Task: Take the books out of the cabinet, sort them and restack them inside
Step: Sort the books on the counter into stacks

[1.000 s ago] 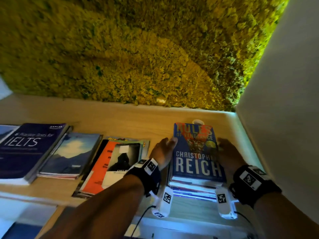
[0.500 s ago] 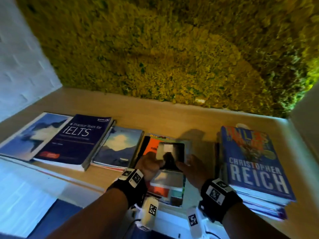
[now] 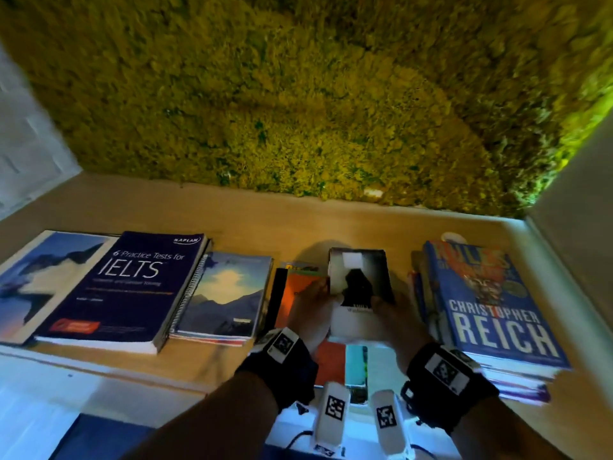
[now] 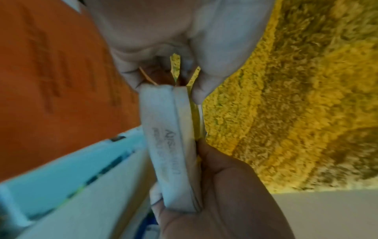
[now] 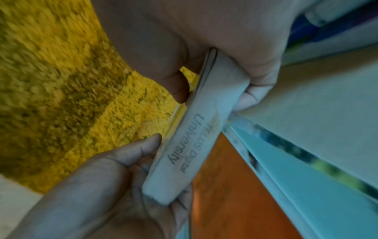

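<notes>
Both hands hold a small paperback (image 3: 360, 287) with a black-and-white cover, raised and tilted above the middle pile. My left hand (image 3: 310, 307) grips its left edge and my right hand (image 3: 391, 313) grips its right edge. The wrist views show its white page edge (image 4: 169, 153) (image 5: 190, 137), stamped with lettering, pinched between thumb and fingers on each side. Under it lies an orange book (image 3: 295, 293) (image 4: 51, 80) (image 5: 225, 194) on a light-blue one (image 5: 306, 161). A stack topped by a blue Reich novel (image 3: 497, 310) stands to the right.
On the wooden shelf (image 3: 298, 224), left of the middle pile, lie a spiral notebook with a mountain cover (image 3: 225, 293), a dark IELTS book (image 3: 126, 287) and another mountain-cover book (image 3: 43, 280). A moss wall (image 3: 298, 94) closes the back and a white panel (image 3: 580, 210) the right side.
Both hands left the Reich stack and moved left to the middle pile. They took hold of the small black-and-white paperback and lifted it off the orange book.
</notes>
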Tool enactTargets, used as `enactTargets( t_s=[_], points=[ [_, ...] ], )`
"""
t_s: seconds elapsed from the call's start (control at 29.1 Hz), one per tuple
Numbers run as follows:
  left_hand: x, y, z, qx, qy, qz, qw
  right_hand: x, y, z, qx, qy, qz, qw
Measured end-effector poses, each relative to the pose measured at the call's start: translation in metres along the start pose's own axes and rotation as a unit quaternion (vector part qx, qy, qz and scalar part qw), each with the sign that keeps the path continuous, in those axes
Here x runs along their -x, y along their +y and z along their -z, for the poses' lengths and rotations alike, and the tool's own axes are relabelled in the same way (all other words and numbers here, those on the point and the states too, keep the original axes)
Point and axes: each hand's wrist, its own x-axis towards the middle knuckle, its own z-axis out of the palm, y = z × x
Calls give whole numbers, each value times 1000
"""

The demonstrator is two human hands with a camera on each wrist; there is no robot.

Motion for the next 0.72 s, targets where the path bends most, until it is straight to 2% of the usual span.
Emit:
enactTargets(
  t_s=[0.14,0.21,0.31,0.45,0.55,0.72],
  points=[
    [-13,42,-35,36,-21,-86,995,15,-55,49,-30,40,81,995],
    [-22,54,-62,48,-36,-101,993,17,-73,85,19,65,78,995],
    [-28,62,-106,56,-100,-107,988,18,-84,135,69,120,85,987],
    [-26,67,-152,24,-142,-114,983,9,-74,183,136,167,45,975],
    [-33,56,-183,-23,-111,-134,985,6,-67,199,214,167,30,962],
    [-73,1,-216,-133,-64,-83,986,-3,-62,207,304,119,14,945]
  ],
)
